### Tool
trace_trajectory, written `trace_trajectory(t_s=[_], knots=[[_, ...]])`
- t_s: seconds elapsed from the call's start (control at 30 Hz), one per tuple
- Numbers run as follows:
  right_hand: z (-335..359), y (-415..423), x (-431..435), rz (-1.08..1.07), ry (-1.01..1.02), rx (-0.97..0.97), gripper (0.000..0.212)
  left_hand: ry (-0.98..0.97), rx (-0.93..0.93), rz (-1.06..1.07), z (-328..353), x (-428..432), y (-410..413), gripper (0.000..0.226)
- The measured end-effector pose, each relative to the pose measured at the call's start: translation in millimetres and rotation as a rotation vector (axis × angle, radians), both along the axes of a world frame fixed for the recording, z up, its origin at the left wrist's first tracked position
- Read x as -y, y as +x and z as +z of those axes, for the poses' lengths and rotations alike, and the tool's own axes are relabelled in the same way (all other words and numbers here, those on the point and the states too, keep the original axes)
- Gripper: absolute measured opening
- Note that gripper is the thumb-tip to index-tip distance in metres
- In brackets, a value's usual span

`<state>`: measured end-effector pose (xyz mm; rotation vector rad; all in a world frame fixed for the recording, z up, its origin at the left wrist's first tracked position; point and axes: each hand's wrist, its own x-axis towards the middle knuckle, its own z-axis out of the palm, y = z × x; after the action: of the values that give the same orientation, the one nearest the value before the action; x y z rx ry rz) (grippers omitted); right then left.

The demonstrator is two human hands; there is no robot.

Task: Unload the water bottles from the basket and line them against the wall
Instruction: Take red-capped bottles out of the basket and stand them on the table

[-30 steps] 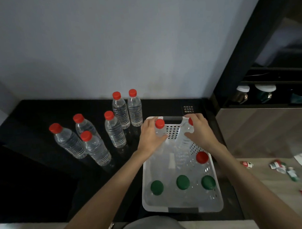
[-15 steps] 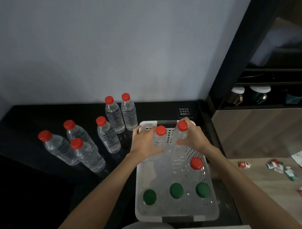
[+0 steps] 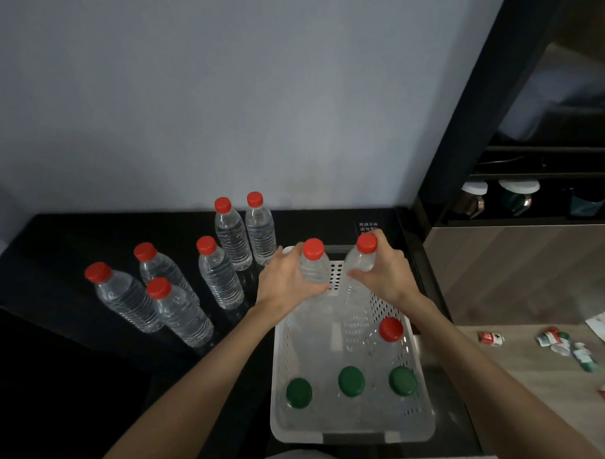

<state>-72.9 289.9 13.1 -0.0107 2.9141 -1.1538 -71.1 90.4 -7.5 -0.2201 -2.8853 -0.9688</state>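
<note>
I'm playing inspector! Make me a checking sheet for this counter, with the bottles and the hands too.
Surface: glossy black counter; a wooden surface lies to its right.
Job's things: six standing bottles with red caps are on the counter, two of them nearest the wall. The white basket holds one red-capped bottle and three green-capped bottles.
Clutter: small packets on the wooden surface; a small sign on the counter.
Hands: left hand grips the left-hand bottle; right hand grips the right-hand bottle, both above the basket's far end.
Cables: nothing seen.
Surroundings: grey wall; dark shelf with lidded cups.
</note>
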Motion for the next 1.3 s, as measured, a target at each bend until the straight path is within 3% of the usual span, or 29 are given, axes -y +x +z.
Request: trace_trajectory(t_s=[0.13, 0.47, 0.77, 1.3], knots=[[43.1, 7.9, 10.7, -0.025, 0.009, -0.136, 0.054, 0.033, -0.109, 0.078, 32.5, 5.9, 7.9, 0.065], [140.7, 49.4, 72.6, -0.032, 0.037, -0.358, 0.052, 0.385, -0.266, 0.176, 113.2, 56.6, 43.0, 0.081], [159.4, 90.1, 166.5, 0.088, -0.076, -0.256, 0.058, 0.398, -0.24, 0.162, 142.5, 160.4, 103.1, 0.084], [79.4, 125.2, 381.5, 0.305, -0.154, -0.037, 0.05, 0.33, -0.053, 0.303, 70.2, 388.2, 169.3, 0.084]])
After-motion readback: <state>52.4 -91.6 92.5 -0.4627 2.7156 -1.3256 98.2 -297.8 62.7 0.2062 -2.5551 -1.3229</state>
